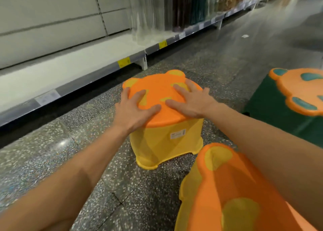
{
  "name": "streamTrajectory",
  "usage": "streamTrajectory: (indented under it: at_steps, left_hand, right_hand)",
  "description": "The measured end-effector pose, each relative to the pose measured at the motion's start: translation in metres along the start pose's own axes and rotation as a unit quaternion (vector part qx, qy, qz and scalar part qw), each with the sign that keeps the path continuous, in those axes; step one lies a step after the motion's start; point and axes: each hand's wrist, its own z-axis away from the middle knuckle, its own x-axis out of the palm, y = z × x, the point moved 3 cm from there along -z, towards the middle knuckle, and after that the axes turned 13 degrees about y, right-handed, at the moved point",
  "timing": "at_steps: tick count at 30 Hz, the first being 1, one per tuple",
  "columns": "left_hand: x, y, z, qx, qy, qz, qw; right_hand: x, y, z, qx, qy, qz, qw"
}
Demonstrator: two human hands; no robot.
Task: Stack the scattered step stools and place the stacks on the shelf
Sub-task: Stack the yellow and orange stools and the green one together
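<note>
Task status: early. Three step stools are in view, all on the speckled grey terrazzo floor [227,69]; none sits on the low white metal shelf [73,68], whose visible stretch on the left is bare apart from yellow price labels on its front lip.

The yellow plastic step stool with the orange paw-print top [166,125] stands upright in mid-aisle, just off the shelf edge. Whether it is a single stool or already nested over another cannot be told. Both hands lie on its top. The left hand [136,108] is spread flat, fingers splayed, over the near-left rim. The right hand [188,99] is likewise flat and open on the right side. Neither is closed around anything; they press or steady the stool and do not grip it.

A second yellow-and-orange stool [227,187] sits nearest the camera at lower right, under the right forearm and close beside the first. A dark green stool with an orange and teal top [283,108] stands apart at the right edge.

Remaining, in my judgement: stacking the stools and lifting the stacks onto the shelf.

Clearance: the shelf is low with a straight front lip and open space above it. The floor between stool and shelf is unobstructed. The near stool crowds the right arm.
</note>
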Motion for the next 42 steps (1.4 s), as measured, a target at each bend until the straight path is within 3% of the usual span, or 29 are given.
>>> streamTrajectory:
  at_steps: [5, 9, 16, 22, 27, 32, 39, 42]
  left_hand:
    - [-0.012, -0.007, 0.013, 0.04, 0.068, 0.092, 0.993]
    - [-0.043, -0.004, 0.021, 0.074, 0.112, 0.146, 0.98]
    - [-0.144, 0.06, 0.025, 0.16, 0.182, 0.171, 0.955]
    - [-0.214, 0.119, 0.069, 0.199, 0.224, 0.235, 0.925]
    - [-0.244, 0.156, 0.118, 0.201, 0.194, 0.244, 0.929]
    - [-0.268, 0.206, 0.174, 0.213, 0.117, 0.223, 0.944]
    - [-0.251, 0.239, 0.246, 0.243, -0.033, 0.179, 0.953]
    - [-0.221, 0.233, 0.259, 0.231, -0.07, 0.136, 0.961]
  right_hand:
    - [-0.014, -0.018, 0.024, -0.006, 0.032, -0.033, 0.999]
    - [-0.042, -0.041, 0.044, -0.024, 0.118, -0.038, 0.992]
    - [-0.135, -0.074, 0.097, -0.024, 0.267, -0.082, 0.96]
    - [-0.222, -0.09, 0.174, -0.014, 0.326, -0.051, 0.944]
    - [-0.269, -0.088, 0.244, 0.029, 0.329, 0.004, 0.944]
    - [-0.304, -0.07, 0.327, 0.094, 0.323, 0.036, 0.941]
    - [-0.321, -0.038, 0.418, 0.212, 0.243, 0.103, 0.941]
    - [-0.294, -0.016, 0.422, 0.245, 0.182, 0.065, 0.95]
